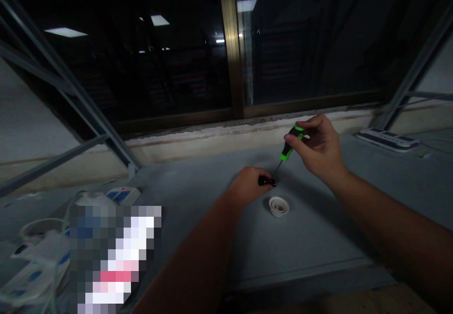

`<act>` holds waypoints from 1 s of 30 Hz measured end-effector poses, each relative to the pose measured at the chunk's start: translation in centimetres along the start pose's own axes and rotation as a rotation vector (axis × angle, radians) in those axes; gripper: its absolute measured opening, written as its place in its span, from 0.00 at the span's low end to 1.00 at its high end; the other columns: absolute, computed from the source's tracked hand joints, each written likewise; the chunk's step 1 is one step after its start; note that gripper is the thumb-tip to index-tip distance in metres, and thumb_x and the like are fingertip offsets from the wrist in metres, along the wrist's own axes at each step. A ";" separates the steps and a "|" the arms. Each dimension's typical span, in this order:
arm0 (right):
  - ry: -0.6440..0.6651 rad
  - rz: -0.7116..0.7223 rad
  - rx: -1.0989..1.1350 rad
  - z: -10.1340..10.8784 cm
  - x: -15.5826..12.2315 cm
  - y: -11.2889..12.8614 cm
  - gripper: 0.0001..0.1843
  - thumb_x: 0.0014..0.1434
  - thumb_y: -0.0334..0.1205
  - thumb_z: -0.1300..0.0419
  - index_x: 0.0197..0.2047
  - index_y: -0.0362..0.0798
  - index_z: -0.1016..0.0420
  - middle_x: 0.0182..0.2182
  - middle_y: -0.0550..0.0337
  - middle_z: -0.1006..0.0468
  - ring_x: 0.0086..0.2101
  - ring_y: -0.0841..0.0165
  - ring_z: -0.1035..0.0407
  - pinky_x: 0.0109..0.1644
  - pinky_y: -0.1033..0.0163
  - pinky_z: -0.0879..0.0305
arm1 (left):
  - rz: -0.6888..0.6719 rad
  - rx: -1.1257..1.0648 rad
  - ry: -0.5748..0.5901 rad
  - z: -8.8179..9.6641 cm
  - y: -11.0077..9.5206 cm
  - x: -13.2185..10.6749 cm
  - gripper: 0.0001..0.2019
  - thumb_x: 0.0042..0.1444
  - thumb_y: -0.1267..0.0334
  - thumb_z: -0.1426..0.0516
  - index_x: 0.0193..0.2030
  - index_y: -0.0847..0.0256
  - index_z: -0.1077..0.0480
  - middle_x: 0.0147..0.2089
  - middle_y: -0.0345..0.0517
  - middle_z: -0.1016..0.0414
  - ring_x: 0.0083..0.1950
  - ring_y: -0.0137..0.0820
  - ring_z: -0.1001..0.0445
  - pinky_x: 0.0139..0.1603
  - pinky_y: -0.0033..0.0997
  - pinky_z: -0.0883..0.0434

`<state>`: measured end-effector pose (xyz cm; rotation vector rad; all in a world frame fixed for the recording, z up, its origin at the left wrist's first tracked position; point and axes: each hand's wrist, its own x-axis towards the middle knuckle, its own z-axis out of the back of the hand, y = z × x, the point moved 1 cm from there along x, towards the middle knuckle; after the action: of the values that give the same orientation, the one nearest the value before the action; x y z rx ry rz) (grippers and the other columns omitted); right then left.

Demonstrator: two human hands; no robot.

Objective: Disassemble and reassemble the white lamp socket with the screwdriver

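My right hand [320, 146] is closed round the green and black handle of a screwdriver [287, 147]. Its thin metal shaft slants down toward a small black piece [266, 181], and the tip appears to meet it. That piece is pinched in the fingers of my left hand [249, 185], just above the tabletop; its kind is not clear from here. A small white round cup-like part [279, 206] stands on the table a little in front of my left hand, its open side facing up.
Power strips and tangled white cables [46, 248] cover the table's left side, near a blurred-out patch [116, 257]. Another power strip [387, 140] lies at the back right. Metal frame legs [116, 146] rise at the back, before a dark window [170, 68].
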<state>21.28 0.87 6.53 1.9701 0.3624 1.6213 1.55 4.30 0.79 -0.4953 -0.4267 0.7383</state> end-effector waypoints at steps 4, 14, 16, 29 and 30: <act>0.088 -0.043 0.085 0.4 0.2 -0.1 0.11 0.58 0.42 0.30 0.42 0.57 0.26 0.52 0.57 0.24 0.54 0.57 0.26 0.56 0.45 0.21 | 0.010 0.006 0.010 0.0 0.0 0.1 0.12 0.54 0.62 0.35 0.46 0.58 0.19 0.45 0.47 0.16 0.44 0.36 0.20 0.47 0.33 0.27; 0.018 0.027 -0.060 0.1 0.5 -0.4 0.16 0.53 0.40 0.26 0.40 0.57 0.28 0.36 0.60 0.25 0.37 0.63 0.24 0.41 0.53 0.18 | 0.003 0.023 -0.011 -0.1 0.2 0.1 0.13 0.54 0.62 0.35 0.46 0.58 0.19 0.44 0.46 0.16 0.44 0.36 0.20 0.48 0.33 0.27; 0.028 0.025 -0.040 0.3 0.6 -0.3 0.14 0.55 0.41 0.28 0.39 0.56 0.29 0.42 0.58 0.23 0.45 0.60 0.24 0.47 0.49 0.18 | 0.007 0.019 -0.011 -0.1 0.2 0.1 0.12 0.54 0.62 0.35 0.46 0.58 0.19 0.44 0.46 0.16 0.44 0.36 0.20 0.47 0.33 0.27; 0.065 0.012 -0.042 0.7 0.0 -1.1 0.22 0.51 0.38 0.26 0.44 0.59 0.31 0.35 0.62 0.25 0.36 0.64 0.24 0.36 0.57 0.21 | 0.019 0.030 -0.005 0.0 -0.2 0.0 0.13 0.54 0.62 0.35 0.46 0.57 0.19 0.42 0.44 0.16 0.44 0.35 0.20 0.46 0.30 0.27; 0.088 -0.001 -0.013 0.7 -0.2 -1.1 0.23 0.52 0.38 0.26 0.45 0.59 0.32 0.37 0.62 0.23 0.38 0.63 0.23 0.38 0.56 0.20 | 0.017 0.030 -0.005 0.0 -0.1 0.0 0.13 0.54 0.62 0.35 0.46 0.57 0.19 0.42 0.44 0.16 0.44 0.35 0.20 0.46 0.30 0.27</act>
<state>22.06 1.45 5.67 1.8923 0.3854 1.7095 1.64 4.24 0.85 -0.4689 -0.4159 0.7613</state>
